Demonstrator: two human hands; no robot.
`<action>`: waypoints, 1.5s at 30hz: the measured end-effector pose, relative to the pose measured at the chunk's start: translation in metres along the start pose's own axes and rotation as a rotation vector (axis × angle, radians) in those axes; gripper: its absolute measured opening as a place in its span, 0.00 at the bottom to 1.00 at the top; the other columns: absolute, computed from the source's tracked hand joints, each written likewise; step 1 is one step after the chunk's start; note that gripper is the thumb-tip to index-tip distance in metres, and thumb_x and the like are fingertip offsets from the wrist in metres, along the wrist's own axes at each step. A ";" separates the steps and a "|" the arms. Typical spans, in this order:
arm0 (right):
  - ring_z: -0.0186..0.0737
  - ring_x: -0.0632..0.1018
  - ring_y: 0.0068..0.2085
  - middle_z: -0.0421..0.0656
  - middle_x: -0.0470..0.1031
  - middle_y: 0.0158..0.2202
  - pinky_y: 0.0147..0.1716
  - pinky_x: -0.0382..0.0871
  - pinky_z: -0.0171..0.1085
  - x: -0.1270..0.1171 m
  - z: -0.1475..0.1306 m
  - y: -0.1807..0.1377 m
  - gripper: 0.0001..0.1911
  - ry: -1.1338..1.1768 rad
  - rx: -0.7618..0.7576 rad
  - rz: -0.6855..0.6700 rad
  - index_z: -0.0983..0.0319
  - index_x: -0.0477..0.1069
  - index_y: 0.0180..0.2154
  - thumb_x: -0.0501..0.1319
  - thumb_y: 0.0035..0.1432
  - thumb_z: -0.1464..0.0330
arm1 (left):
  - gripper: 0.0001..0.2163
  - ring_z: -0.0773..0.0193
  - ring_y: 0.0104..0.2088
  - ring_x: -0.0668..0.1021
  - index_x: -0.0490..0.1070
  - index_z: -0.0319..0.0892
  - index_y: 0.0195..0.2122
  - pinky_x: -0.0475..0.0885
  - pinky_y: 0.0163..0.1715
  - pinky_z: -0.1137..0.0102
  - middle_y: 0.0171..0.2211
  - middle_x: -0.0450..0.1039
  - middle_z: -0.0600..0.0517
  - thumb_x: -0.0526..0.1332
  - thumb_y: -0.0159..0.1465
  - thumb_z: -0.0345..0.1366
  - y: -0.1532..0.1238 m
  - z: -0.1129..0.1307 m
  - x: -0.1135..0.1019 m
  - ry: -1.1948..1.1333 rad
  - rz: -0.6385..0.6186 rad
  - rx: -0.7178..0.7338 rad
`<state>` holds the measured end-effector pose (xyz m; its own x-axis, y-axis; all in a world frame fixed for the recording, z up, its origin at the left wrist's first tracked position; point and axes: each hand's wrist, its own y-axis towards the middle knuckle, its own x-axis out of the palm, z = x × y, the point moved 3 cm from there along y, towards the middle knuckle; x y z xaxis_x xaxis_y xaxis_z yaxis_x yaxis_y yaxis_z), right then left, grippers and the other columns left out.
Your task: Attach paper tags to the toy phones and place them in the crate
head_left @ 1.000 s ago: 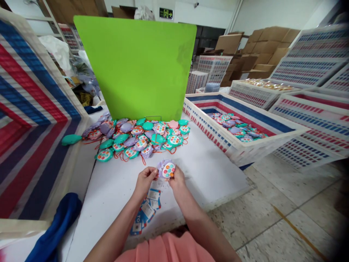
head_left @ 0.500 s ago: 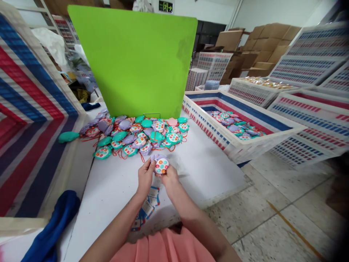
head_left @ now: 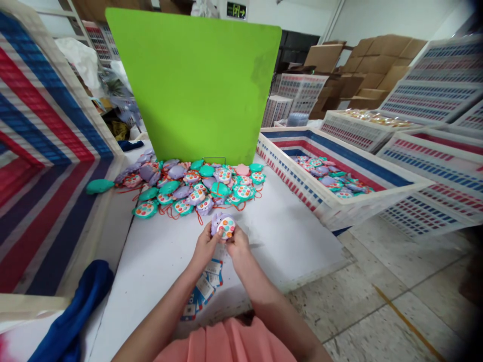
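Observation:
Between both hands I hold a purple animal-shaped toy (head_left: 225, 227), its white face with coloured round buttons turned up towards me. My left hand (head_left: 208, 243) is closed on its left side, the thumb lying on the button face. Round the right edge curl the fingers of my right hand (head_left: 238, 242), partly hidden by the toy. Just beyond, a heap of similar toys (head_left: 182, 206) in green, purple and pink lies on the white table (head_left: 287, 241), with red cords among them. Several blue and white printed cards (head_left: 205, 286) are spread below my hands, near my left forearm.
A green board (head_left: 196, 85) stands upright behind the heap. To the right, a white crate (head_left: 339, 208) with a striped lining holds more toys. A striped-lined crate (head_left: 86, 221) lies tipped at the left, beside a blue cloth (head_left: 85, 301). Stacked crates and cartons (head_left: 396, 55) fill the back right.
My left thumb has moved from the toy's upper left side down onto its button face. Both hands still hold the toy; the whole view has shifted slightly.

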<state>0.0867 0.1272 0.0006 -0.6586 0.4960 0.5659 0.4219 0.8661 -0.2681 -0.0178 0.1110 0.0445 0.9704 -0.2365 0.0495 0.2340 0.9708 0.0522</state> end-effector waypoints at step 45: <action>0.36 0.70 0.31 0.40 0.69 0.28 0.34 0.65 0.35 0.007 -0.036 -0.024 0.12 -0.614 -0.504 0.004 0.62 0.66 0.32 0.53 0.57 0.60 | 0.21 0.65 0.39 0.73 0.64 0.42 0.50 0.69 0.38 0.73 0.42 0.70 0.50 0.63 0.56 0.39 -0.031 0.009 -0.007 -0.020 0.071 0.057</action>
<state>0.0940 0.1079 0.0390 -0.8202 0.5720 -0.0053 0.5598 0.8045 0.1987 -0.0320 0.0821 0.0512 0.9828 -0.1689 0.0747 0.1607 0.9815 0.1041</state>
